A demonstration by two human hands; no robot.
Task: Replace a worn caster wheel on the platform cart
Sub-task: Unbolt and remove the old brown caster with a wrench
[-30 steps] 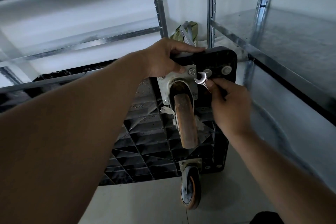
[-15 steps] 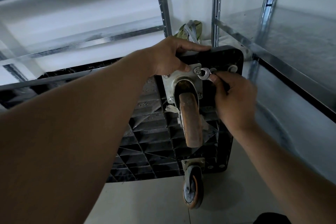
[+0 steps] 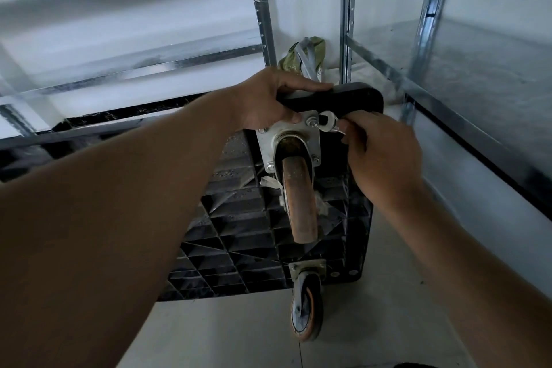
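Observation:
The black platform cart (image 3: 355, 101) stands on its side, ribbed underside facing me. A worn brown caster wheel (image 3: 299, 200) sits in a metal bracket whose mounting plate (image 3: 265, 143) is bolted near the cart's top edge. My left hand (image 3: 268, 98) grips the cart's top edge, thumb on the plate. My right hand (image 3: 382, 152) holds a small open-end wrench (image 3: 328, 124), its jaw just right of the plate's upper-right bolt (image 3: 312, 121). A second caster (image 3: 307, 305) with an orange-rimmed wheel hangs at the lower edge.
Metal shelving posts (image 3: 346, 15) rise behind the cart, and a galvanized shelf (image 3: 478, 81) runs close on the right. A green bundle (image 3: 304, 57) lies behind the cart's top edge. Pale floor tiles (image 3: 233, 331) lie below.
My right hand has brought the wrench up from below the plate's corner to the level of the upper-right bolt. My left hand keeps its grip on the cart edge.

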